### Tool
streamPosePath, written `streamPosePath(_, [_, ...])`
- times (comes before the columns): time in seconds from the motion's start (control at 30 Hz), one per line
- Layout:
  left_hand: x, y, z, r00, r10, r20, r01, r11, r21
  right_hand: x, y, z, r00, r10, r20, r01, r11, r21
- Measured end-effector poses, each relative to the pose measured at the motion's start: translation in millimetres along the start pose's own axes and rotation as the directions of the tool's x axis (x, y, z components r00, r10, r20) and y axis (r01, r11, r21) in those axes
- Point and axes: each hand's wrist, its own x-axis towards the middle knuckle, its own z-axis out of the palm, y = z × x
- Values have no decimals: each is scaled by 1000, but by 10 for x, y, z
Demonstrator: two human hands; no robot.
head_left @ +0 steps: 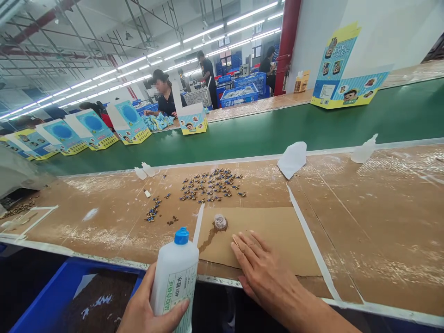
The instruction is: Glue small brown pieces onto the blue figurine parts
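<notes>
My left hand (152, 305) is wrapped round a white glue bottle (176, 277) with a blue cap, held upright in front of the table edge. Its label carries green print and the number 401. My right hand (255, 263) lies flat, fingers stretched out, on a brown cardboard sheet (284, 231). Left of those fingers, a small clear cup (219, 222) sits on the sheet, with a dark wet streak running from it toward the near edge. Beyond the sheet, many small blue and brown figures (211, 185) are spread on the table.
Small white squeeze bottles (140, 173) and a larger one (364, 150) stand along the far table edge, near a white paper piece (293, 159). Behind runs a green conveyor (249, 125) carrying printed display boxes (128, 121). A blue bin (48, 296) is at lower left. Co-workers are beyond.
</notes>
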Motion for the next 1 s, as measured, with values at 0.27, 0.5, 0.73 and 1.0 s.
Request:
streamPosePath(0.27, [129,146,49,997,49,53,-53,995,87,-20,19,79,989,-126,-77,122,991,-49])
streamPosePath(0.5, [287,219,99,987,96,131,-112,986,123,-12,52,29,981,-124,-152,123,992,-13])
streamPosePath(0.73, [470,249,62,961,53,271,-111,973,203,-42,70,47,973,-98,-210,107,994,31])
streamPosePath(1.0, [660,160,3,952,67,300,-160,941,298,-66,71,70,967,-47,-249,73,993,98])
